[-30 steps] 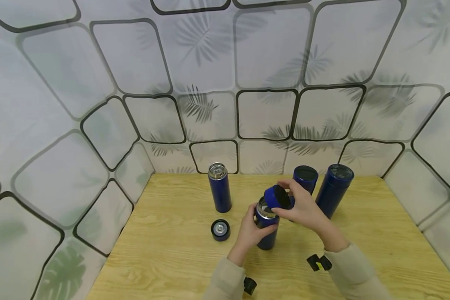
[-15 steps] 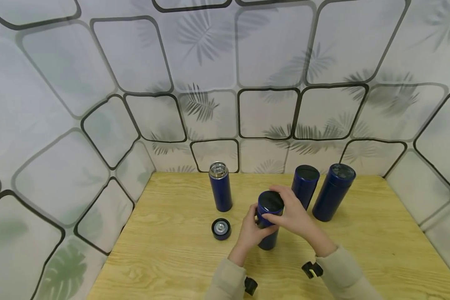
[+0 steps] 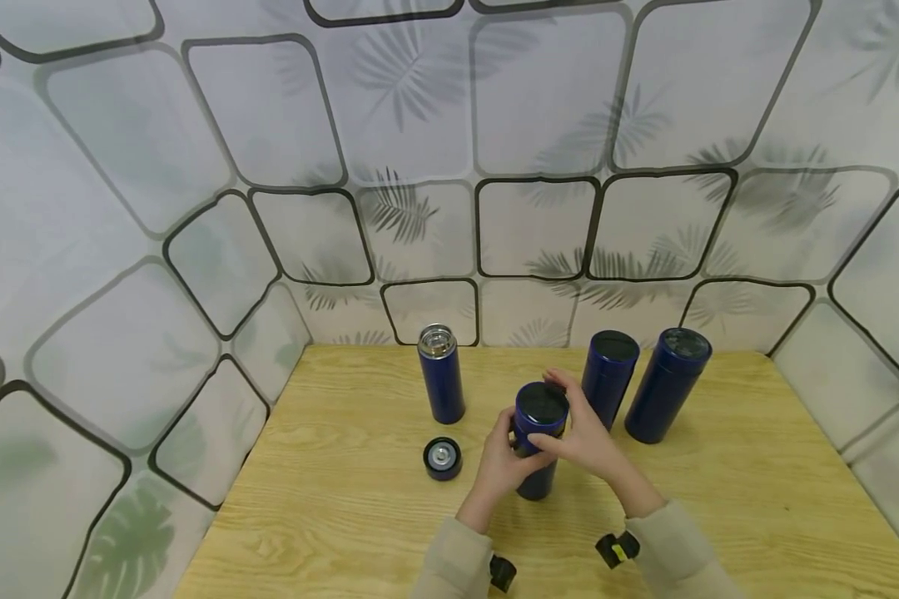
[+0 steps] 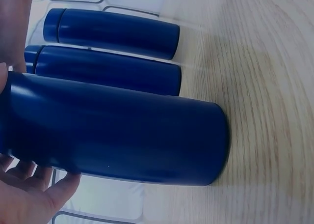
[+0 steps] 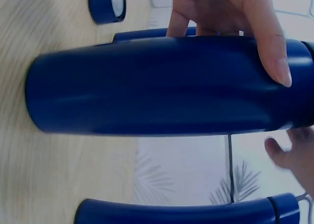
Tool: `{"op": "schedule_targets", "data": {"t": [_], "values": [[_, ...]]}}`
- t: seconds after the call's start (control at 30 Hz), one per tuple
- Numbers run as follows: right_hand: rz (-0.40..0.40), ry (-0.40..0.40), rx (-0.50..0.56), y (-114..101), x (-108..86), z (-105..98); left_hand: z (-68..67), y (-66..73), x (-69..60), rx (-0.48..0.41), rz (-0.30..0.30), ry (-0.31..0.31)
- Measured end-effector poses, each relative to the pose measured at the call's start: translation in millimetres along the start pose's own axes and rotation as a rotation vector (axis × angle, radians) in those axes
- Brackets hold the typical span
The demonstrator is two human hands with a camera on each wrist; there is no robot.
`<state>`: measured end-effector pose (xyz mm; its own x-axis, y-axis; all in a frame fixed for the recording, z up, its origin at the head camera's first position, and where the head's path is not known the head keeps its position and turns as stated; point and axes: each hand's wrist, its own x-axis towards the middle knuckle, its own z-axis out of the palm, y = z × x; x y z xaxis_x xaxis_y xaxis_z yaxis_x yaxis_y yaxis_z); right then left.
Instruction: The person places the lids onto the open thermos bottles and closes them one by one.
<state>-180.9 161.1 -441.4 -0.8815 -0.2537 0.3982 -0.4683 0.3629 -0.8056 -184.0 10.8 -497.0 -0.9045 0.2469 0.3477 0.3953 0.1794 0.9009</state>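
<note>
A dark blue vacuum flask (image 3: 537,482) stands upright on the wooden table in the head view. My left hand (image 3: 500,462) grips its body from the left, with the thumb across the near side. On top sits its blue lid (image 3: 542,403) with a glossy black top, covering the mouth. My right hand (image 3: 580,433) holds this lid by its rim, thumb at the front and fingers behind. The same flask fills the left wrist view, where its body (image 4: 117,130) looks smooth. In the right wrist view, the left thumb (image 5: 274,52) lies along the flask.
Left of the hands stands a blue flask (image 3: 442,387) without a lid, its steel mouth showing. A loose lid (image 3: 442,458) lies underside up before it. Two lidded flasks, one nearer (image 3: 609,378) and one wider-set (image 3: 667,387), stand at the right. Patterned wall covering (image 3: 427,233) borders the table.
My right hand has lowered the tilted lid from over the steel mouth onto the flask. Over the last half second its fingers have shifted slightly round the rim. My left hand keeps its grip.
</note>
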Motion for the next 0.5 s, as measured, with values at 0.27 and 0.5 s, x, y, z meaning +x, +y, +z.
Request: {"op": "schedule_targets", "data": {"t": [0.27, 0.5], "values": [[0.034, 0.073, -0.047, 4.5, 0.4, 6.4, 2.3, -0.5, -0.4, -0.004, -0.011, 0.011], [-0.042, 0.038, 0.097, 9.6, -2.5, 6.0, 1.7, 1.1, -0.8, -0.002, -0.011, 0.009]]}}
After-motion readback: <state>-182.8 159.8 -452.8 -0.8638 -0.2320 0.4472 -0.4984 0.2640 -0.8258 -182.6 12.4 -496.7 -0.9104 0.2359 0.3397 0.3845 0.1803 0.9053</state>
